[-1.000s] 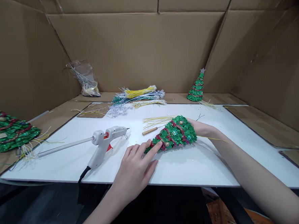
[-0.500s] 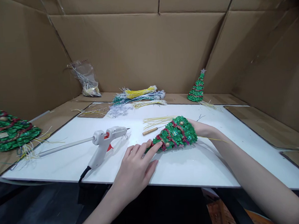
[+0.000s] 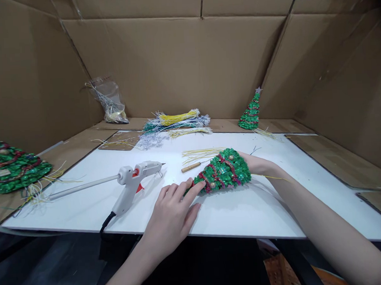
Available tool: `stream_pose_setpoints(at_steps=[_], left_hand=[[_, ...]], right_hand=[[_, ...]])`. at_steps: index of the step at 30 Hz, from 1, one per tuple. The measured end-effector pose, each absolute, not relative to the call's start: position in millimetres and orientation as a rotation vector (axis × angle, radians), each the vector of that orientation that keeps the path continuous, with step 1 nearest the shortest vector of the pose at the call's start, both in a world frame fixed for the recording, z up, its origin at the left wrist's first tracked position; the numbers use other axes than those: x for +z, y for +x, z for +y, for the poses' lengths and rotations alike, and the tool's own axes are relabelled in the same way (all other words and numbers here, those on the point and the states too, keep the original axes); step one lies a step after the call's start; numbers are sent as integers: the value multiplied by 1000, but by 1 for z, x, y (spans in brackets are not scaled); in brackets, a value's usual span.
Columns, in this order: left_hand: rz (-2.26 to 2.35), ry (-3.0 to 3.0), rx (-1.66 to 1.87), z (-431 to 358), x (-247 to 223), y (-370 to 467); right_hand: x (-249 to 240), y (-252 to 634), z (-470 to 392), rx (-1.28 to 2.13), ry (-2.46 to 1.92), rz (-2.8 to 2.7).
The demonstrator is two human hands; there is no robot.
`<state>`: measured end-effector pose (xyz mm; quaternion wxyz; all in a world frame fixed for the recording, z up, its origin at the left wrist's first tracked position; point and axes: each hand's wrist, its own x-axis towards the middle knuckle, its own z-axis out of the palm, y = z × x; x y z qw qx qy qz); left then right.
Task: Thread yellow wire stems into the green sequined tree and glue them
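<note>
Green sequinned tree [image 3: 223,172] lies on its side between my hands: left hand [image 3: 172,214] pinches its tip, right hand [image 3: 256,164] cups its base. I should grip gently, sparing the trim.

Both hands steady a green tree [image 3: 223,172] lying on the white surface [image 3: 246,208]: left hand [image 3: 172,214] at its tip, right hand [image 3: 254,163] at its base.

Light: even, soft, from overhead | white board [image 3: 246,208] bright under both hands, mild sheen, no hard glare | shadows: faint, short beside the left hand [image 3: 171,214] | focus: sharp centre | edges: wide-angle bowing (cardboard walls [image 3: 172,62] lean), dark corners below the wrists
</note>
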<state>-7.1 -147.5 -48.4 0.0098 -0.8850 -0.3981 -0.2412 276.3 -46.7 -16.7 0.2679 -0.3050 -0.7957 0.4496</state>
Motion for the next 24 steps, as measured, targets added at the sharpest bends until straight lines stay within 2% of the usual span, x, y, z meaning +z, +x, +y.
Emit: stream_pose_setpoints(at_steps=[24], left_hand=[[-1239,-2740,-741,-149,-48,-7]], right_hand=[[-17,277,-48,1193,-899,-2112]])
